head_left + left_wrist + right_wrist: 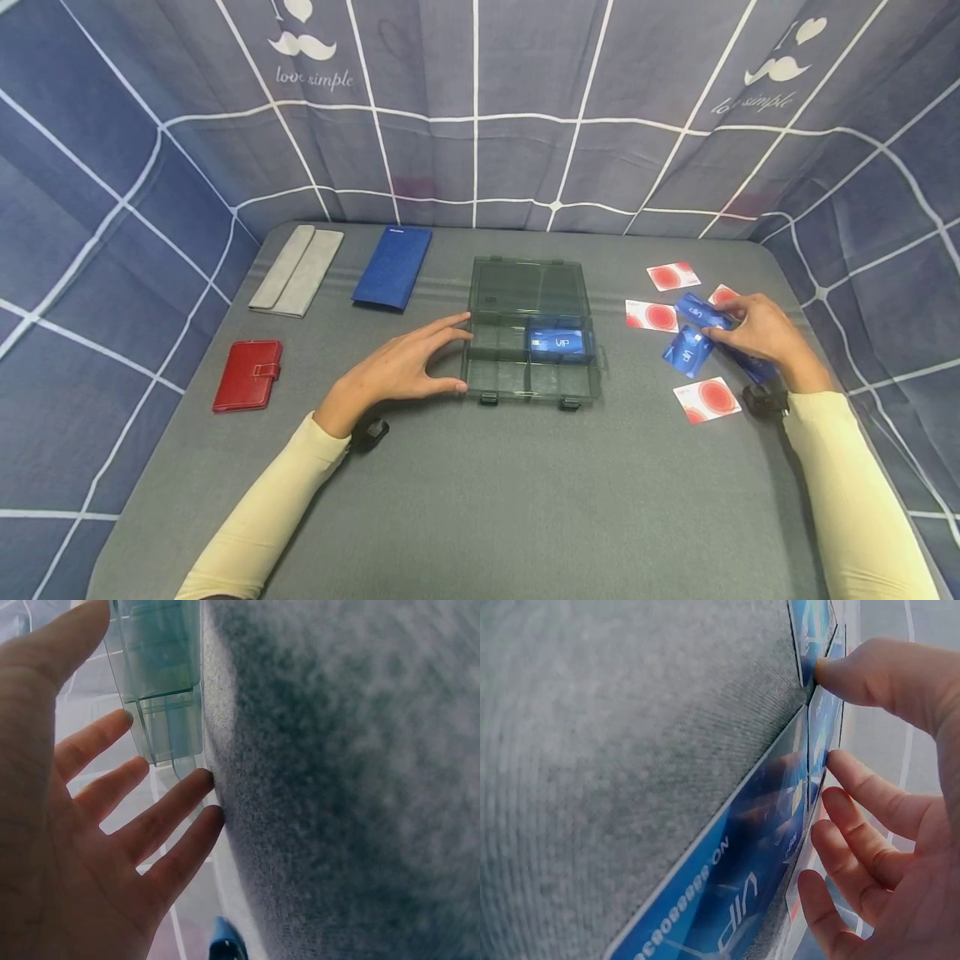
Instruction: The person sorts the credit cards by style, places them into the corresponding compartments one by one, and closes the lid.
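Note:
My right hand (761,329) is over the loose cards on the right. Its thumb and index finger pinch the edges of a blue VIP card (699,311), whose middle shows in the right wrist view between the fingertips. A second blue VIP card (686,353) lies just below it, and a third blue card (757,368) sits partly under the hand. My left hand (401,362), fingers spread and fairly straight, has its fingertips at the left side of a clear green compartment box (495,379). The box's lid (528,287) lies back. A blue VIP card (557,342) rests in its upper right compartment.
Several red-and-white cards (651,316) lie around the blue ones. On the left are a grey folding wallet (296,271), a blue booklet cover (392,268) and a red snap wallet (246,375). A checked curtain (517,158) borders the grey table (525,500).

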Demonstrator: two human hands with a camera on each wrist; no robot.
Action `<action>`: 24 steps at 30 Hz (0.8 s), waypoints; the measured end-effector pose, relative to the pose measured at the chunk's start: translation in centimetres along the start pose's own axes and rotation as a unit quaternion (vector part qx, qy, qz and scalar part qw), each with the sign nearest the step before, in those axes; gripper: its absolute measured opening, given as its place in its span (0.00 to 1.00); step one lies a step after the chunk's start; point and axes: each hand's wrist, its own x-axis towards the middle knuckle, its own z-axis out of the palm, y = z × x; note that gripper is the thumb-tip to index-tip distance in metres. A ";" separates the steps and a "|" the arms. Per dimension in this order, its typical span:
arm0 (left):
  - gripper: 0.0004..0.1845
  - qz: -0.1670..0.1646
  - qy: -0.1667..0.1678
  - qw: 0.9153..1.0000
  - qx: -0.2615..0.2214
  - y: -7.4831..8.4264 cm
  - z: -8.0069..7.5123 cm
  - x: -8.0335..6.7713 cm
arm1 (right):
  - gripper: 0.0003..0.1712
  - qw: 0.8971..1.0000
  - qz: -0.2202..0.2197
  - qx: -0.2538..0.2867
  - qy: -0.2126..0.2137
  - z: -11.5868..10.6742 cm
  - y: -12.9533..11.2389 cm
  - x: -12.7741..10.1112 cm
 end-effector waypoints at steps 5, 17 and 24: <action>0.43 0.000 -0.003 1.000 0.000 -0.1 0.1 0.0 | 0.34 1.000 -0.020 -0.006 0.012 0.2 0.2 -0.2; 0.43 0.006 0.000 1.000 -0.003 -0.1 0.1 -0.1 | 0.32 1.000 -0.016 -0.006 0.013 0.5 0.2 0.5; 0.42 0.005 0.003 1.000 -0.005 -0.2 0.1 0.0 | 0.34 0.999 -0.026 -0.023 0.014 0.4 -0.1 0.6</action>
